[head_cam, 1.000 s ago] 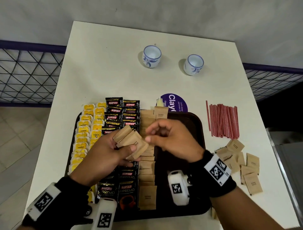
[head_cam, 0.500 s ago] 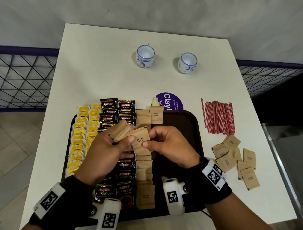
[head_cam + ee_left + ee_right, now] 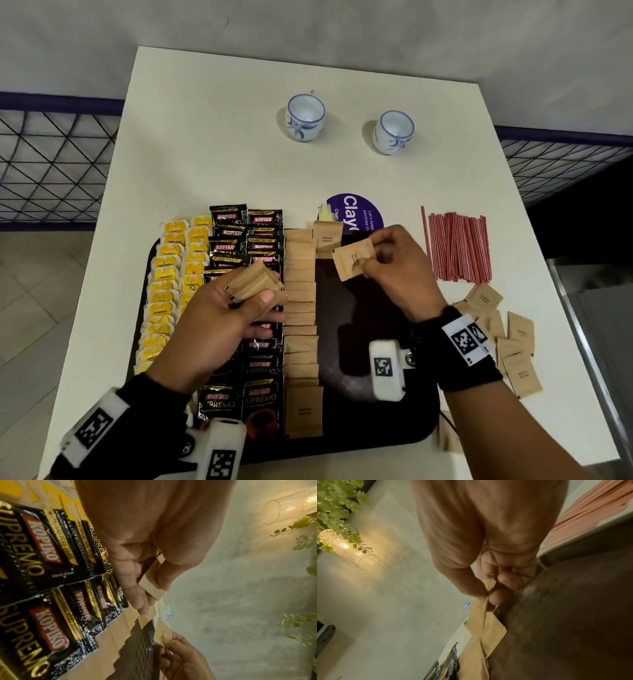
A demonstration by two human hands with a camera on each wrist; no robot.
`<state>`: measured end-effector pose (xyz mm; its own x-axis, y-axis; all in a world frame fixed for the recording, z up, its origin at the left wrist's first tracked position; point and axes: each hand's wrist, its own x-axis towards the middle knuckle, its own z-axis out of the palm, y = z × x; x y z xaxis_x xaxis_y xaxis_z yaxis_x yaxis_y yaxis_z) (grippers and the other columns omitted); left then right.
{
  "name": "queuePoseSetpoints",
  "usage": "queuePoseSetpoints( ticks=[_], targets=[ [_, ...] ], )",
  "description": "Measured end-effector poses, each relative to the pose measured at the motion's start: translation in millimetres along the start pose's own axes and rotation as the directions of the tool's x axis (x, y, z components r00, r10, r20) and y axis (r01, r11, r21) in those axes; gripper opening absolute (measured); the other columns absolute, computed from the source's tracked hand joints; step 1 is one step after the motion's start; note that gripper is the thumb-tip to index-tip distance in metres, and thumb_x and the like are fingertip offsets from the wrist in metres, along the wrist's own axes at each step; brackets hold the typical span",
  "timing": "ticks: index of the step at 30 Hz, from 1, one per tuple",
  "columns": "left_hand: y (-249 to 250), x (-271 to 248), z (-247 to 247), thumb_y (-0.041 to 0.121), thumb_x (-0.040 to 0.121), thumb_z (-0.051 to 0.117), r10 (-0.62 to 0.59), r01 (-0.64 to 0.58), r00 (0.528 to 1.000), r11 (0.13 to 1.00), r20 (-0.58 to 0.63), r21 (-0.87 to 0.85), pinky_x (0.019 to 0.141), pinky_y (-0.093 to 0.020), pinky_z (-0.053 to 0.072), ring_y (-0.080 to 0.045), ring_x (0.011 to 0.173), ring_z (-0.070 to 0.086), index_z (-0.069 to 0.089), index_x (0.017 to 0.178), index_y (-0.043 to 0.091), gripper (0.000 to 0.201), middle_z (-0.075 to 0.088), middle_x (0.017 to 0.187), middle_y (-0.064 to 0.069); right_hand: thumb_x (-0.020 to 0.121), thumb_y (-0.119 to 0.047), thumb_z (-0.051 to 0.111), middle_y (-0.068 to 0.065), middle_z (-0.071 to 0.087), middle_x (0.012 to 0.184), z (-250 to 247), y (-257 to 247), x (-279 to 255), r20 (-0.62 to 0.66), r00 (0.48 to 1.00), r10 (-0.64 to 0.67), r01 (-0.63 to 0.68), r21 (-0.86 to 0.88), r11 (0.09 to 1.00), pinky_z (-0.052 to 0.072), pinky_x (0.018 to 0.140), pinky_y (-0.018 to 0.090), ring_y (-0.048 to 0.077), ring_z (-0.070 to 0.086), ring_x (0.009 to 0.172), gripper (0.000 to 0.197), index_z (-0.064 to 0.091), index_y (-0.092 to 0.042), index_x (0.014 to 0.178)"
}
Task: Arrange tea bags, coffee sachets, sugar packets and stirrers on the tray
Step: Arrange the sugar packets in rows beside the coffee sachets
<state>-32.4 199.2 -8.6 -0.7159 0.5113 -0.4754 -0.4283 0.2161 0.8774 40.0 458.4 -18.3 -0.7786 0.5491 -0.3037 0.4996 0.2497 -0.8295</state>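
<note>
Right hand [image 3: 402,270] pinches 1 sugar packet [image 3: 352,258], held tilted over tray [image 3: 359,342] at frame center, just right-below column-top packet [image 3: 327,236]. Left hand [image 3: 219,318] grips spare stack [image 3: 255,282], farther away. Right places.

My white table [image 3: 219,144] sits against grey wall [image 3: 342,31]; black mesh railing [image 3: 51,164] both sides, tiled floor [image 3: 44,308] left.

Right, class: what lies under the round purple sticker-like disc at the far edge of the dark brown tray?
The purple disc lies flat on the white table. The dark brown tray's far rim, a brown sugar packet and the right hand cover its near part, hiding the rest.
</note>
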Motion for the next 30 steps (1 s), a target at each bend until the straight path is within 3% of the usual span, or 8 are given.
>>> queuePoseSetpoints(
  ticks=[5,8,11,15,22,24,27,30],
  targets=[
    [0,-2,-1,0.007,0.097,0.060,0.000,0.000,1.000,1.000,0.002,-0.001,0.068,-0.036,0.063,-0.027,0.086,0.078,0.069,0.115,0.016,0.023,0.079,0.098,-0.007,0.079,-0.007,0.077,-0.001,0.073,0.083,-5,-6,21,-0.026,0.999,-0.029,0.025,-0.154,0.988,0.056,0.071,0.029,0.012,0.070,0.076,0.019,0.065,-0.021,0.086],
    [-1,-2,-3,0.006,0.096,0.060,-0.006,0.006,1.000,1.000,-0.005,-0.013,0.066,-0.033,0.064,-0.028,0.086,0.078,0.069,0.116,0.016,0.024,0.079,0.099,-0.006,0.080,-0.004,0.077,0.003,0.073,0.076,-4,-10,29,0.043,0.999,-0.027,0.032,-0.131,0.991,0.051,0.059,0.021,0.003,0.064,0.058,0.011,0.072,-0.014,0.080],
    [-2,-2,-5,0.008,0.097,0.061,-0.007,0.007,1.000,1.000,-0.010,-0.001,0.067,-0.034,0.064,-0.027,0.087,0.078,0.070,0.115,0.018,0.023,0.079,0.100,-0.006,0.084,0.002,0.070,0.002,0.072,0.072,-2,-16,36,0.113,0.994,-0.011,0.030,-0.160,0.987,0.048,0.057,0.012,-0.002,0.061,0.051,0.015,0.073,-0.012,0.082],
    [-3,-3,-7,0.009,0.097,0.061,-0.011,0.011,1.000,1.000,-0.017,0.002,0.068,-0.037,0.064,-0.027,0.087,0.078,0.070,0.116,0.019,0.023,0.079,0.099,-0.006,0.086,0.001,0.067,0.000,0.072,0.069,5,-20,48,0.131,0.991,0.009,0.021,-0.228,0.974,0.050,0.060,0.015,0.005,0.063,0.051,0.016,0.075,-0.012,0.083],
    [-4,-3,-8,0.006,0.097,0.060,-0.018,0.018,1.000,1.000,-0.025,-0.003,0.072,-0.044,0.063,-0.028,0.086,0.078,0.069,0.115,0.018,0.024,0.079,0.100,-0.008,0.079,-0.002,0.077,-0.001,0.067,0.068,16,-26,57,0.085,0.996,0.011,0.011,-0.253,0.967,0.043,0.049,0.007,-0.004,0.060,0.048,0.016,0.066,-0.013,0.075],
    [-5,-3,-8,0.006,0.097,0.060,-0.023,0.023,0.999,1.000,-0.026,-0.012,0.070,-0.043,0.063,-0.029,0.086,0.078,0.069,0.116,0.018,0.024,0.079,0.099,-0.008,0.077,-0.006,0.080,0.000,0.069,0.071,19,-25,58,0.064,0.998,0.008,0.010,-0.269,0.963,0.046,0.054,0.012,0.001,0.063,0.054,0.015,0.068,-0.014,0.074],
    [-6,-3,-8,0.006,0.097,0.060,-0.032,0.032,0.999,0.999,-0.018,-0.021,0.065,-0.036,0.063,-0.029,0.086,0.077,0.069,0.117,0.017,0.025,0.079,0.099,-0.009,0.075,-0.013,0.081,-0.002,0.071,0.071,23,-22,60,0.038,0.999,0.008,0.003,-0.280,0.960,0.053,0.062,0.027,0.014,0.069,0.068,0.012,0.070,-0.018,0.074],
    [-7,-2,-8,0.006,0.097,0.060,-0.038,0.038,0.999,0.999,-0.011,-0.019,0.065,-0.037,0.063,-0.029,0.086,0.077,0.069,0.118,0.017,0.025,0.079,0.100,-0.009,0.075,-0.013,0.080,-0.001,0.071,0.072,27,-23,60,0.031,1.000,0.007,0.002,-0.281,0.960,0.058,0.067,0.035,0.018,0.071,0.072,0.012,0.070,-0.019,0.074]
  ],
)
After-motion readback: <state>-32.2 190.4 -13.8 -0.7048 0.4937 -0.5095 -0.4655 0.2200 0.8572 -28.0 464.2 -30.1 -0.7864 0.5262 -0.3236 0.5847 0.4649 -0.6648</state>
